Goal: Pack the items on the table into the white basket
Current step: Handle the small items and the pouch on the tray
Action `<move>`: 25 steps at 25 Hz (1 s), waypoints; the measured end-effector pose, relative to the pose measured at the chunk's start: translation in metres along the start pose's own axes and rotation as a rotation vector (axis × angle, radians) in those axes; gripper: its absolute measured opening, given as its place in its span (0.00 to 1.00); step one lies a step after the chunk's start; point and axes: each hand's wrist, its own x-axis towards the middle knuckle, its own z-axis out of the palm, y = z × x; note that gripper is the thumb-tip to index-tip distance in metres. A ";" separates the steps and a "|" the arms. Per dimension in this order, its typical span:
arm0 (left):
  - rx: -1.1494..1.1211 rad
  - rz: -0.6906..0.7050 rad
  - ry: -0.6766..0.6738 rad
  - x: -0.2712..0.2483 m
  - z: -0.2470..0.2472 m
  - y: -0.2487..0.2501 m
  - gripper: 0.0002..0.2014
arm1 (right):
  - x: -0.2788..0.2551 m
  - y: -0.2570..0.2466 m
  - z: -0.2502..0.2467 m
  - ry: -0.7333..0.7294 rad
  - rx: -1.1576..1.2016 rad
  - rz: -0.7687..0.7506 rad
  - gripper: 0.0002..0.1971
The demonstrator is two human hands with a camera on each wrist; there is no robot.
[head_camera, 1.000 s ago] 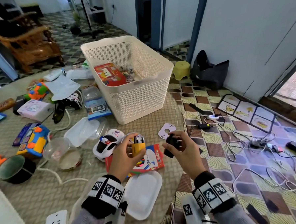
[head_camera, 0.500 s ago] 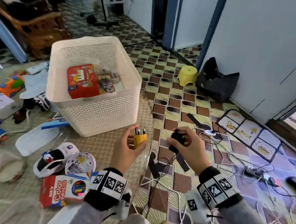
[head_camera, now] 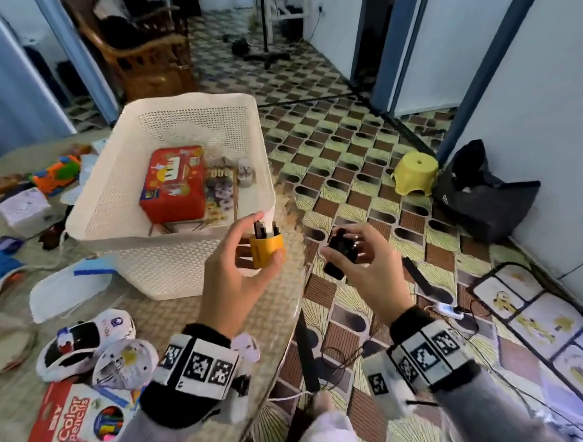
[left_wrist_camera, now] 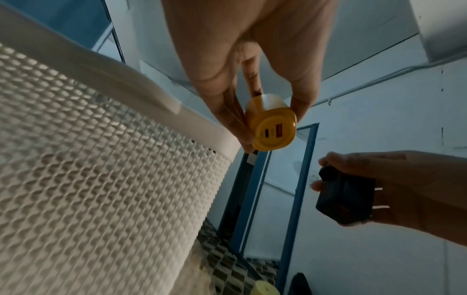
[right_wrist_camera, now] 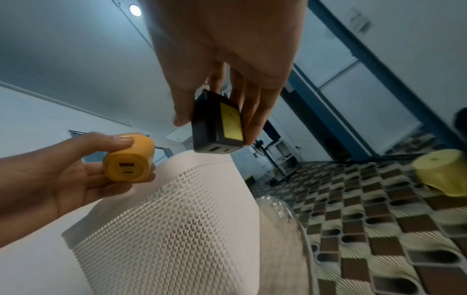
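Just short of the white basket (head_camera: 168,207), at its near right corner, both hands are raised above the table edge, each holding a charger. Left hand (head_camera: 232,278): thumb on one side and fingers on the other pinch a yellow charger (head_camera: 266,251), prongs pointing up; the left wrist view shows its port face (left_wrist_camera: 271,131) turned downward with two sockets. Right hand (head_camera: 370,270): thumb and curled fingers grip a black charger (head_camera: 340,250), held beside the yellow one but not touching it; the right wrist view shows a yellow label (right_wrist_camera: 230,121) on one face and two ports at the lower end. Neither charger is inside the basket. Basket contents: a red box (head_camera: 171,183) and small items beside it, too blurred to name. On the woven table mat (head_camera: 173,315), left of the basket, lie a toy car (head_camera: 83,343), a colour pencil box (head_camera: 74,425) and other toys. A yellow stool (head_camera: 416,172) stands on the tiled floor.
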 end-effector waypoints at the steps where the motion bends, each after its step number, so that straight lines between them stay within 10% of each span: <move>1: 0.009 0.010 0.020 0.012 0.000 0.002 0.30 | 0.019 -0.004 0.000 -0.012 0.008 -0.035 0.14; 10: 0.066 0.056 0.112 0.128 -0.005 0.019 0.28 | 0.162 -0.028 0.009 -0.149 0.080 -0.260 0.17; 25: 0.237 -0.268 0.195 0.233 -0.051 0.011 0.28 | 0.343 -0.028 0.059 -0.565 0.154 -0.414 0.25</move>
